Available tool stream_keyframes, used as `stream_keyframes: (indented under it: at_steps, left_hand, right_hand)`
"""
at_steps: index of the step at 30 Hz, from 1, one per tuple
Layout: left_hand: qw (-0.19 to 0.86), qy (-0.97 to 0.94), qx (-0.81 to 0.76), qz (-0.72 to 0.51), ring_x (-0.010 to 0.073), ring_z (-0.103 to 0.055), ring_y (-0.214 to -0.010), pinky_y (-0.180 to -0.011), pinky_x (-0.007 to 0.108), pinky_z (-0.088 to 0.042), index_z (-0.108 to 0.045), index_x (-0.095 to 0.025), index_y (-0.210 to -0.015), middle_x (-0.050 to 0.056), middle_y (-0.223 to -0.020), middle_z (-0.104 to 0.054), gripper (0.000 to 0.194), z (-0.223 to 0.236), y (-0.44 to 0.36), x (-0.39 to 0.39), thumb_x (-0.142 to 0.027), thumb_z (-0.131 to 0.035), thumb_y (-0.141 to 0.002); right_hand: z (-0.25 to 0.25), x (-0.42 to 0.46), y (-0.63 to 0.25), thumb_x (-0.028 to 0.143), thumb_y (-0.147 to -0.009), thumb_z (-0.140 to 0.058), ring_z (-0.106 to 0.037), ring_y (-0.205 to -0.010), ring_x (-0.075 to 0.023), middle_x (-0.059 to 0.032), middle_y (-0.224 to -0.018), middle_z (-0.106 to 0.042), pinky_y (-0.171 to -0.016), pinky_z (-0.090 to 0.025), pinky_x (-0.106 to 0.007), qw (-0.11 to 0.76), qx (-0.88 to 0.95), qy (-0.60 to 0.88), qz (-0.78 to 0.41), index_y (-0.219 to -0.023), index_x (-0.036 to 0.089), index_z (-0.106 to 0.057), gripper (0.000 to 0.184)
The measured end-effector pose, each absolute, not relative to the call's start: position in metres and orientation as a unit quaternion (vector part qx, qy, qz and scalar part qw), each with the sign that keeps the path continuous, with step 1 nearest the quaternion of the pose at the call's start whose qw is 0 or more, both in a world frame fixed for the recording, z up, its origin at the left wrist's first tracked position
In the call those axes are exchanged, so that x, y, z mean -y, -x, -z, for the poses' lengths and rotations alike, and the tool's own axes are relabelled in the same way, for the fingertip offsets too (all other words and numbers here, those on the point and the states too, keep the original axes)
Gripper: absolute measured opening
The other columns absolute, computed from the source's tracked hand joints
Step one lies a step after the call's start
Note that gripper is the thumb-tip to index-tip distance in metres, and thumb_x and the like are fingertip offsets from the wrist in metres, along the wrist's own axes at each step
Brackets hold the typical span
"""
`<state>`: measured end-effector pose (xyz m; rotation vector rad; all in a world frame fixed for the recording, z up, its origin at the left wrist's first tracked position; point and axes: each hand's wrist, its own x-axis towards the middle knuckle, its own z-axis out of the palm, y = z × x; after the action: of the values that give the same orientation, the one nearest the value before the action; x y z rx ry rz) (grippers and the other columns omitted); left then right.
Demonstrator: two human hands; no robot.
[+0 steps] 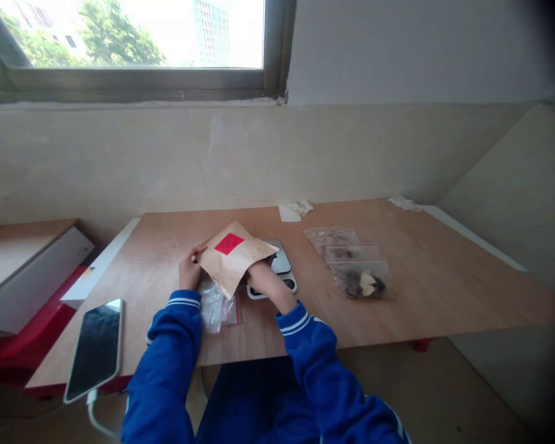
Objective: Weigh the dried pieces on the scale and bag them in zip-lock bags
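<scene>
A brown paper bag [217,265] with a red label [229,243] is tilted above the table, its mouth toward the right. My left hand [190,268] grips the bag's left edge, fingers closed on it. My right hand [266,280] reaches into the open mouth, so its fingers are hidden inside. Behind and partly under the bag stands a white kitchen scale [282,262]. Clear plastic bags [210,311] lie beneath the paper bag, near my left wrist.
Several zip bags [363,280] with dark and pale contents lie on the wooden table [425,296] at the right. A phone [96,348] with a white cable lies at the left edge. Crumpled tissue [301,207] and a white paper [288,214] sit near the wall.
</scene>
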<state>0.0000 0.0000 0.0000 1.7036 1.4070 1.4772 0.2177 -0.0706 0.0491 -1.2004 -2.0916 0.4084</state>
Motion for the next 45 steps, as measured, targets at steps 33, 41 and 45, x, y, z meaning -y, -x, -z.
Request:
stream_keyframes:
  at_steps: [33, 41, 45]
  left_hand:
    - [0.130, -0.649, -0.623, -0.416, 0.0217, -0.060, -0.067, -0.060, 0.030, -0.042, -0.067, -0.013, -0.083, 0.010, -0.074, -0.067, 0.041, 0.000, 0.004, -0.003, -0.051, -0.051, -0.079]
    - [0.124, -0.670, -0.600, -0.419, 0.0192, -0.058, -0.065, -0.059, 0.028, -0.042, -0.066, -0.014, -0.088, 0.007, -0.074, -0.068, 0.039, 0.000, 0.004, -0.003, -0.049, -0.052, -0.079]
    - [0.129, -0.665, -0.601, -0.424, 0.0199, -0.058, -0.066, -0.060, 0.029, -0.042, -0.067, -0.013, -0.089, 0.007, -0.075, -0.068, 0.039, 0.000, 0.004, -0.002, -0.048, -0.053, -0.079]
  right_hand:
    - [-0.033, 0.083, -0.278, 0.004, -0.088, -0.036, -0.058, -0.107, -0.0163, -0.0059, -0.114, -0.061, -0.090, -0.051, -0.029, 0.455, 0.747, 0.448, -0.184, -0.120, 0.025, -0.060, 0.045]
    - [-0.017, 0.074, -0.272, 0.002, -0.084, -0.047, -0.057, -0.108, -0.0209, -0.0067, -0.111, -0.063, -0.095, -0.048, -0.038, 0.402, 0.769, 0.480, -0.130, -0.121, 0.025, -0.060, 0.045]
    - [-0.023, 0.081, -0.279, 0.008, -0.084, -0.051, -0.058, -0.107, -0.0219, -0.0068, -0.109, -0.062, -0.095, -0.048, -0.039, 0.434, 0.747, 0.484, -0.143, -0.122, 0.025, -0.058, 0.042]
